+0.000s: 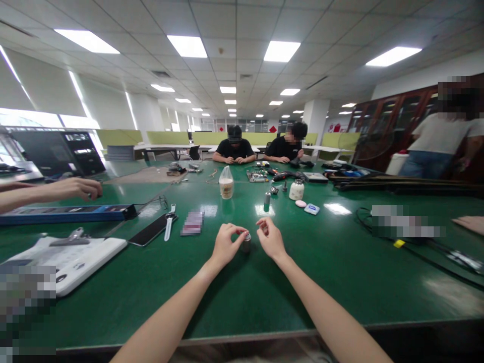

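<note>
My left hand (228, 244) pinches the top of a small dark cylinder (246, 245) with a silvery, ring-like upper end. It stands upright on the green table, and its exact kind is too small to tell. To its right, apart from it, my right hand (270, 238) hovers with half-curled fingers and a gap between thumb and forefinger; I see nothing in it. Beyond my hands stands a similar small silvery cylinder (267, 198). Small metal parts (274, 190) lie just behind that one.
On the left are a clipboard (94, 254), a phone (148, 231), a white watch (170, 222) and another person's hand (81, 188) over a blue bar (68, 214). Ahead stand a bagged drink cup (226, 186) and a white jar (297, 190). Black cables (419, 257) lie right.
</note>
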Tool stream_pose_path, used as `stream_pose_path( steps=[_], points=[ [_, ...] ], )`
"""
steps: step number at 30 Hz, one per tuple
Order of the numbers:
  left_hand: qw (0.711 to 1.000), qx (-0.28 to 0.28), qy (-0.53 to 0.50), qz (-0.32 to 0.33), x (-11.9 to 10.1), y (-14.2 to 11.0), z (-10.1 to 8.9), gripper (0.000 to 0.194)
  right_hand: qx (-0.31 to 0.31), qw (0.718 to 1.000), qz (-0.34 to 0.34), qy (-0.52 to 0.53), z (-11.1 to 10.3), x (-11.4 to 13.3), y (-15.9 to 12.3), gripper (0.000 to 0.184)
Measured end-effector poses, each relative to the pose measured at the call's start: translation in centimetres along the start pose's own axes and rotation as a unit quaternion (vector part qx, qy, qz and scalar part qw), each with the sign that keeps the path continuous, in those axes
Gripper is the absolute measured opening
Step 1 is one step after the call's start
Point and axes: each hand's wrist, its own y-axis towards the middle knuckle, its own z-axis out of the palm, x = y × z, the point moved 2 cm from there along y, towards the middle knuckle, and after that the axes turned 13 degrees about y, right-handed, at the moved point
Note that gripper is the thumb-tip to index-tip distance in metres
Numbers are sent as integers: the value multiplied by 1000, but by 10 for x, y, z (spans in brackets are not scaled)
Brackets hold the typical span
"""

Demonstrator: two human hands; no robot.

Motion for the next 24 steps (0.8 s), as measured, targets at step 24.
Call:
stream_pose_path(
  steps=[24],
  points=[
    [999, 4, 31, -34, 5, -3, 0, 20, 104, 992, -33, -61, 7, 9, -6, 17]
  ],
)
